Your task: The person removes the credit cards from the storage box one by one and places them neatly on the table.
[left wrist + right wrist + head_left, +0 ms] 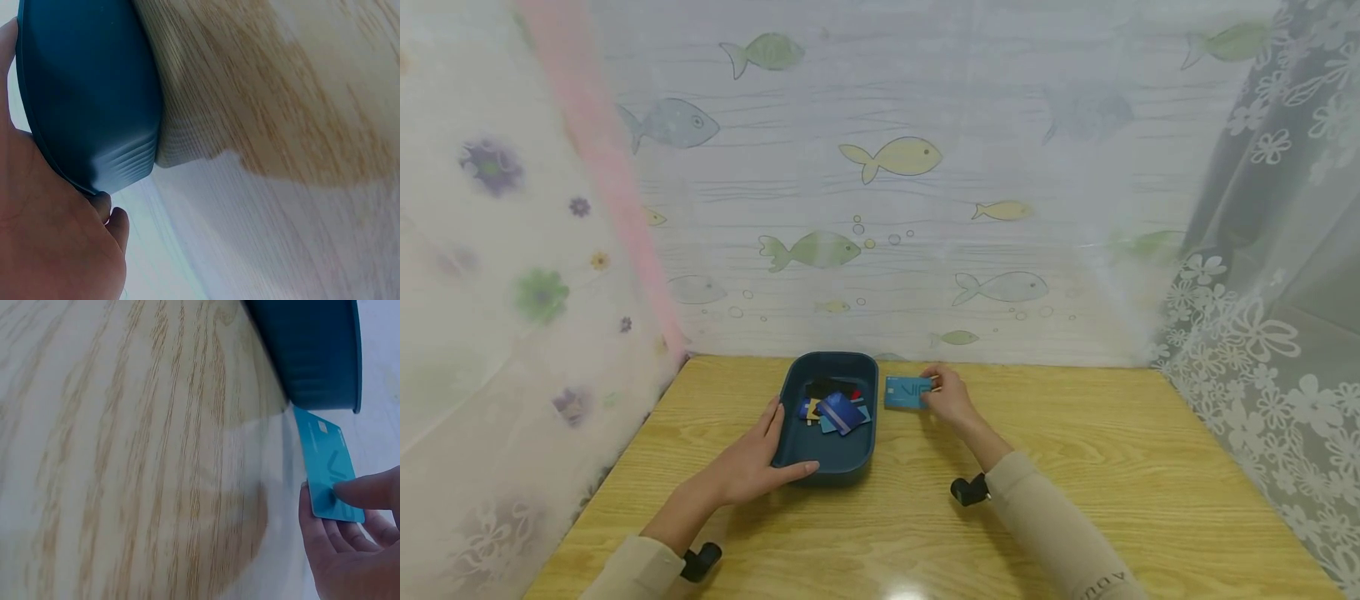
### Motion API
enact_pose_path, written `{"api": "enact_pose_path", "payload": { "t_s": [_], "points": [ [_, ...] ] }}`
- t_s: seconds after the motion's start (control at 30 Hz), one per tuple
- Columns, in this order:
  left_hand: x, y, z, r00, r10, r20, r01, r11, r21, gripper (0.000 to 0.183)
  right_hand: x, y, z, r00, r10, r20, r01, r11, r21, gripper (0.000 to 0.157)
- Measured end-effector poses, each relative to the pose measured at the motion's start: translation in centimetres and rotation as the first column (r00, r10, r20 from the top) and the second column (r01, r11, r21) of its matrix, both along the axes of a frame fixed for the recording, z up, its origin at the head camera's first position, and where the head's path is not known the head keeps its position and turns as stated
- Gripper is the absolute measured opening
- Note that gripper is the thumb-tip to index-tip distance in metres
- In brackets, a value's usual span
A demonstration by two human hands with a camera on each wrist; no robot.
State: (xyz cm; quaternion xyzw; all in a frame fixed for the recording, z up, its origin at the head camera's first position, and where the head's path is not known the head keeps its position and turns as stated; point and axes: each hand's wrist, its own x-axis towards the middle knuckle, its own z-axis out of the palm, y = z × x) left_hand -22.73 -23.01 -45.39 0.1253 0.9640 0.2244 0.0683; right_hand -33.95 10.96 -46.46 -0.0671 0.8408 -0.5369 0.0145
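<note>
A dark blue plastic bin stands on the table, with several cards in blue, gold and black piled inside it. My left hand holds the bin at its near left corner, fingers along the left side and thumb over the near rim. In the left wrist view, its fingertips curl beside the rim. To the right of the bin, my right hand pinches a light blue VIP card by its right end, thumb on the printed face. That card's left end is near the bin's right wall.
The wood-grain table extends on both sides of the bin. Behind it hangs a fish-print curtain, with a floral sheet on the left and lace-patterned fabric on the right.
</note>
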Motion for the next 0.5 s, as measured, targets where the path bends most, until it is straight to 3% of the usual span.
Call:
{"api": "enact_pose_path", "payload": {
  "t_s": [0.5],
  "points": [
    [-0.6, -0.3, -0.1, 1.000, -0.003, 0.002, 0.003, 1.000, 0.004, 0.127, -1.2, -0.5, -0.8, 1.000, 0.005, -0.023, -0.004, 0.998, 0.063, 0.031]
  ]
}}
